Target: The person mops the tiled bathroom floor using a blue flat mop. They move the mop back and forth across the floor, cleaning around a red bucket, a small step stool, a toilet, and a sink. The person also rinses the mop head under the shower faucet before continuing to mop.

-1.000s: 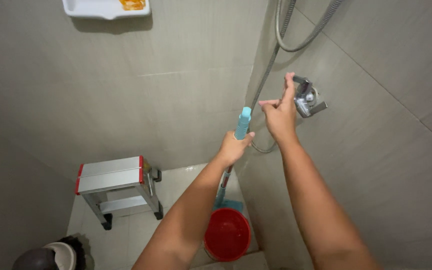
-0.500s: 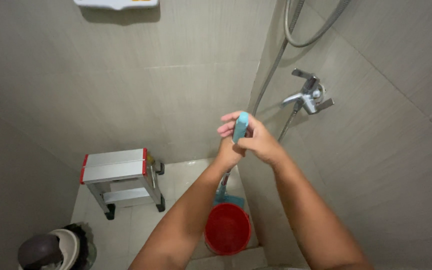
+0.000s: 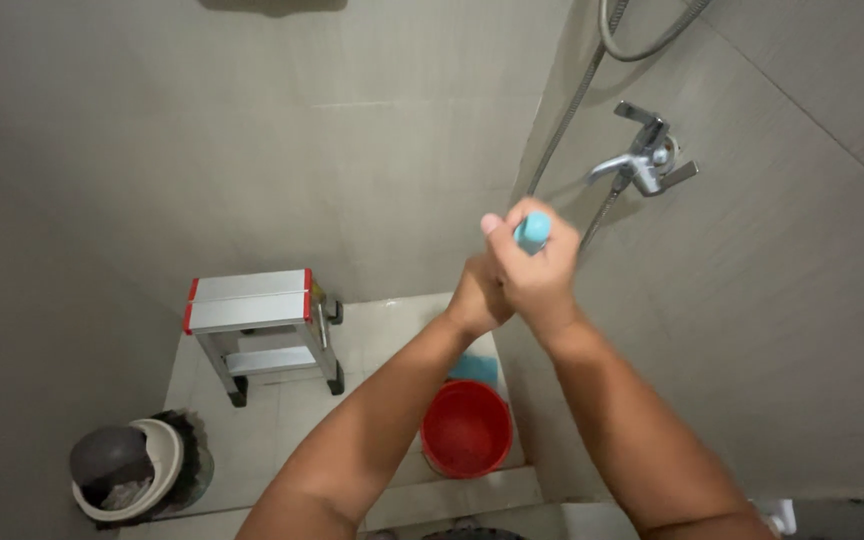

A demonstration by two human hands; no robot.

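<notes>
Both forearms rise from the bottom edge and meet mid-frame. Right hand (image 3: 540,272) closed in a fist round the top of a light blue handle (image 3: 533,232), only its tip showing above the fingers. Left hand (image 3: 478,296) wrapped just below, pressed against the right, also closed on the shaft. Beneath, on the floor: red bucket (image 3: 466,428), blue head (image 3: 474,369) behind its rim. Further left, small step stool (image 3: 257,318), bin (image 3: 129,467). Chrome tap (image 3: 644,157) on the tiled wall beyond.
</notes>
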